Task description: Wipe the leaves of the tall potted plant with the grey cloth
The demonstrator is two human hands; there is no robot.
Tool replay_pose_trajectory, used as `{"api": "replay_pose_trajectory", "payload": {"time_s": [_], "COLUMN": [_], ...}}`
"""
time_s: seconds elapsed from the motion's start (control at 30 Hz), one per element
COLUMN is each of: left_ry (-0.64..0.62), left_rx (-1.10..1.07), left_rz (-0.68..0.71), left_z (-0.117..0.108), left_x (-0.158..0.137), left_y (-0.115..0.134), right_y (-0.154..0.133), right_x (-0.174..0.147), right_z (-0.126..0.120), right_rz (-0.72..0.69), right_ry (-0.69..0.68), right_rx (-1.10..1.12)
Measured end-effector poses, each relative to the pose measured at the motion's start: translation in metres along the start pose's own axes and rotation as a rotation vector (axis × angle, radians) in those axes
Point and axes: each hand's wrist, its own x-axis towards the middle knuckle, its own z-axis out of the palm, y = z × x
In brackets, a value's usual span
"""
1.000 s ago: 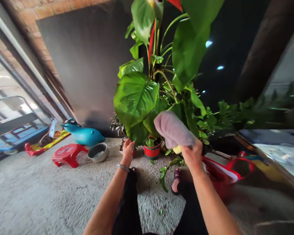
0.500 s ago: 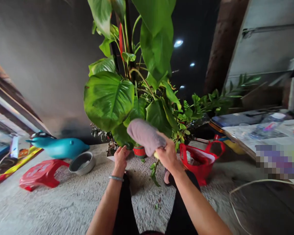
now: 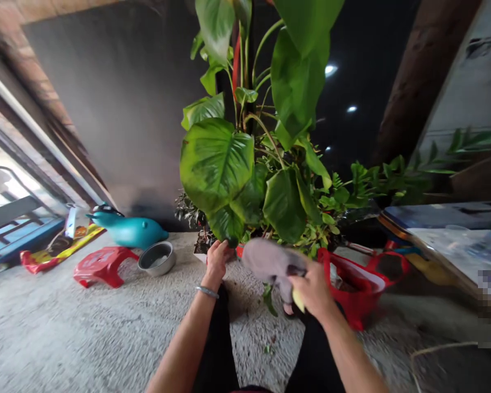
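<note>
The left hand [image 3: 216, 263] has its fingers drawn together at the lower tip of a broad, glossy dark-green leaf [image 3: 226, 222], just above them; whether they pinch it firmly, I cannot tell. The right hand [image 3: 311, 289] is closed around a soft greyish-mauve cloth [image 3: 265, 259], which sticks out leftward from the fist, blurred, with something pale yellow [image 3: 298, 300] showing below the fingers. The cloth hangs between the two hands, below the large drooping green leaf [image 3: 284, 202]. A round grey metal bowl [image 3: 157, 258] sits left of the left hand; an open red bag [image 3: 354, 292] stands just right of the right hand.

The step in hand looks like steadying the low leaf while working the cloth beside it; the next move seems to call for a light left-hand hold and a gentle touch with the cloth.
</note>
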Motion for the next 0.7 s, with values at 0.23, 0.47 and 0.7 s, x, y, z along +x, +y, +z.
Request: {"api": "replay_pose_trajectory", "payload": {"time_s": [0.23,0.47,0.7], "left_ry": [-0.066,-0.036,-0.022], "left_rx": [-0.016,0.014,0.357], "left_rz": [-0.009,-0.05,-0.003], "left_z": [0.015,-0.015,-0.093], "left_x": [-0.011,-0.016,-0.032], "left_y": [-0.015,-0.01,-0.021], "right_y": [-0.044,0.047,0.082], "right_x": [0.095,0.004,-0.047], "right_z": [0.01,0.063,0.009], "right_rz": [-0.285,0.225,0.41], "right_ry": [0.368,-0.203,-0.201], "right_rx": [-0.04,-0.079,0.189]}}
